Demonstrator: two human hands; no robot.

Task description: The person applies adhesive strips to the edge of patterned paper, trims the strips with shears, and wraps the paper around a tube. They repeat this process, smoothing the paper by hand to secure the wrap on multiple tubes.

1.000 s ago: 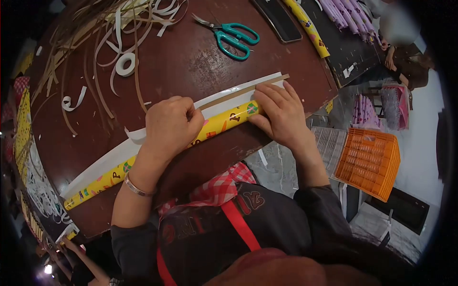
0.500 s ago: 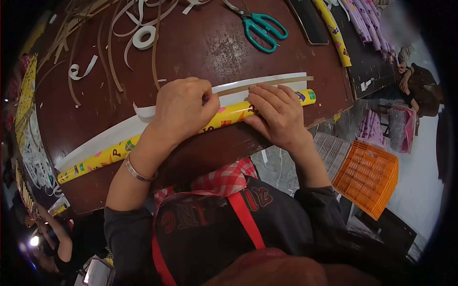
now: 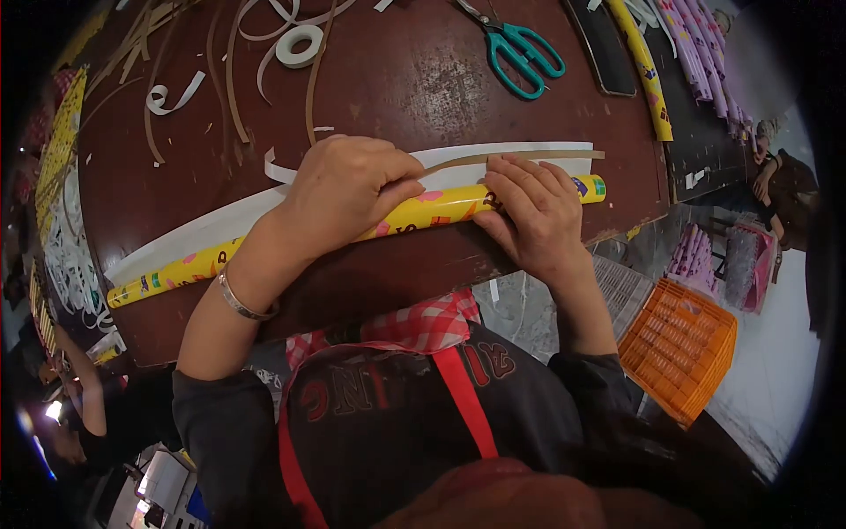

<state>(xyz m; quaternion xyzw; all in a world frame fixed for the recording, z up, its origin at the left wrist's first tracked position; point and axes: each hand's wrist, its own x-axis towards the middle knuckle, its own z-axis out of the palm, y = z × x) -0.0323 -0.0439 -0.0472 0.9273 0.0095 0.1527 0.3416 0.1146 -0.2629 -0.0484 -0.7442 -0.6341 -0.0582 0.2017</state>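
Note:
A yellow printed wrapping paper roll lies across the near side of the table, its white sheet edge spread behind it. Along that edge runs a brown tape strip. My left hand is closed over the middle of the roll, thumb and fingers pinched at the strip's left end; the exact grip is partly hidden. A white curl of strip sticks out beyond this hand. Over the roll's right part lies my right hand, fingers across the paper edge and strip, thumb on the near side, holding it down.
Teal-handled scissors, a white tape roll and loose brown strips lie on the dark red table. More rolls are at the far right. An orange crate stands below right. Other people's arms show at the sides.
The view has shifted, so the table things appear further right. My left hand is still pinched at the strip, slightly turned, and my right hand keeps its place on the roll.

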